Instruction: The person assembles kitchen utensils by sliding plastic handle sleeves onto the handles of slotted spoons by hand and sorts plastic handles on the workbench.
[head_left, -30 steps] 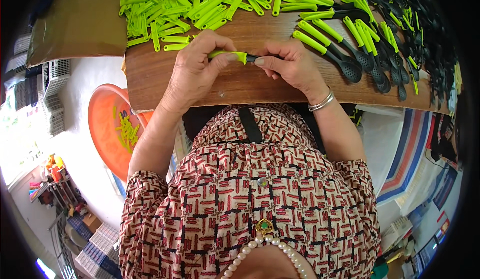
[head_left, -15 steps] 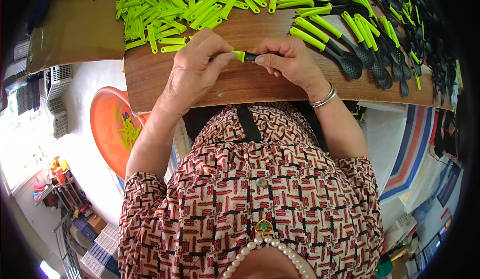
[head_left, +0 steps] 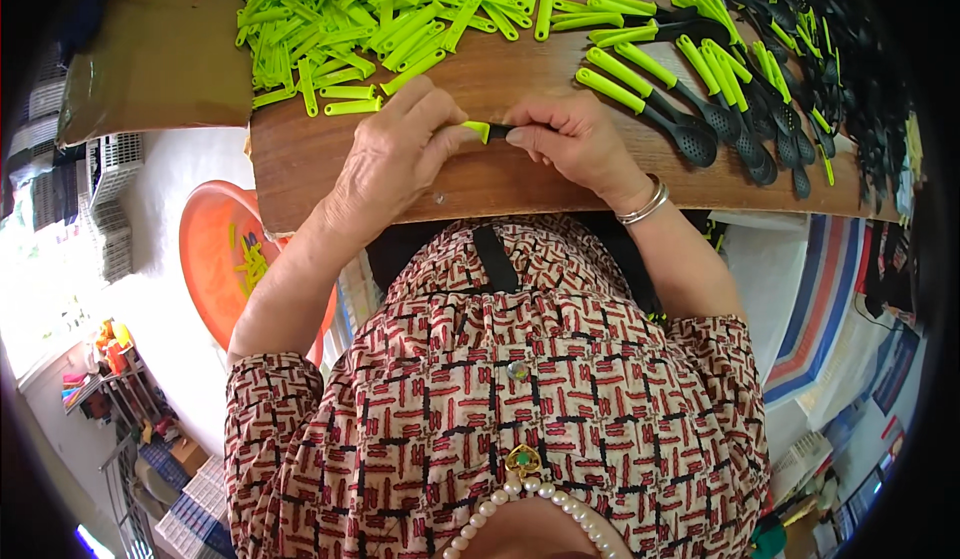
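Note:
Over the front part of the brown table, my left hand (head_left: 400,154) pinches a lime-green handle (head_left: 478,131) between thumb and fingers. Most of that handle is hidden inside the hand. My right hand (head_left: 580,144) is closed on a black shaft (head_left: 499,133), whose end meets the green handle. What the shaft belongs to is covered by my fingers. To the right of this hand lie black slotted spoons (head_left: 692,141) with green handles. Beyond my left hand is a big heap of loose green handles (head_left: 340,19).
Many black utensils (head_left: 875,89) pile up along the table's right end. A brown cardboard piece (head_left: 150,59) adjoins the table at the left. Below the left edge stands an orange tub (head_left: 205,249) with some green pieces inside. The wooden tabletop (head_left: 300,174) ends just before my body.
Both hands have come slightly nearer to my body, still gripping the green handle and the black shaft. The fingers of my right hand have shifted a little on the shaft.

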A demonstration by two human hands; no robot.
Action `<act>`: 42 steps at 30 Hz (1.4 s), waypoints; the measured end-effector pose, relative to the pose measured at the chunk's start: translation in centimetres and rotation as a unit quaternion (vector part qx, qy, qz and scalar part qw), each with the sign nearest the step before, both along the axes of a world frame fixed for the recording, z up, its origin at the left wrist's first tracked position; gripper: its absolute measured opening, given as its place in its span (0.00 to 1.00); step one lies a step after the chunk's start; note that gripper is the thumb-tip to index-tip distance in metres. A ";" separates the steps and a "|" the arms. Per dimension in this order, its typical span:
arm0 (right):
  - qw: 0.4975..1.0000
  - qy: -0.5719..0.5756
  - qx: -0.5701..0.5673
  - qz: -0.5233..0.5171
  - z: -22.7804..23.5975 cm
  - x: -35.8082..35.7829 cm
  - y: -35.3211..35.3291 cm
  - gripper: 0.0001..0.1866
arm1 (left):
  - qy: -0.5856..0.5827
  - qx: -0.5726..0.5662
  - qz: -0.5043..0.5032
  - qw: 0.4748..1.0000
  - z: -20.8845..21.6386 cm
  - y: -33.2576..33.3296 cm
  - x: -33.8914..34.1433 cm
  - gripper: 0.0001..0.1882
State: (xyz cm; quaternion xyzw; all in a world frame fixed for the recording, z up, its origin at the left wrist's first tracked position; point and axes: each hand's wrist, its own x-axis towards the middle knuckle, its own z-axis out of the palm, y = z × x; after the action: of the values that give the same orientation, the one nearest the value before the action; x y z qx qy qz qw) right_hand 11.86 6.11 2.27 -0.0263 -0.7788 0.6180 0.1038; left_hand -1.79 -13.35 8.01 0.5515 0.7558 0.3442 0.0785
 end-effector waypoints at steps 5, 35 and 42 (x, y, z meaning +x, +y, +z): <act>0.987 -0.090 -0.130 0.022 0.4 0.0 0.0 0.03 | 0.034 -0.005 0.007 0.999 0.6 0.6 0.5 0.07; 0.815 0.083 0.573 0.000 2.2 5.9 -1.9 0.25 | 0.076 0.057 -0.097 0.991 -2.9 0.1 2.0 0.15; 0.834 0.111 0.538 -0.049 1.0 5.9 -1.4 0.22 | 0.146 0.045 0.228 0.962 -2.8 -6.1 -7.2 0.06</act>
State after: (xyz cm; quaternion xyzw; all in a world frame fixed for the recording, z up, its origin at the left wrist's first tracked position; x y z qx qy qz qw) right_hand 17.77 4.74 3.31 0.0644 -0.9695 0.0941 0.2170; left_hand -8.95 -19.45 5.20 0.4117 0.8485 0.3025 -0.1380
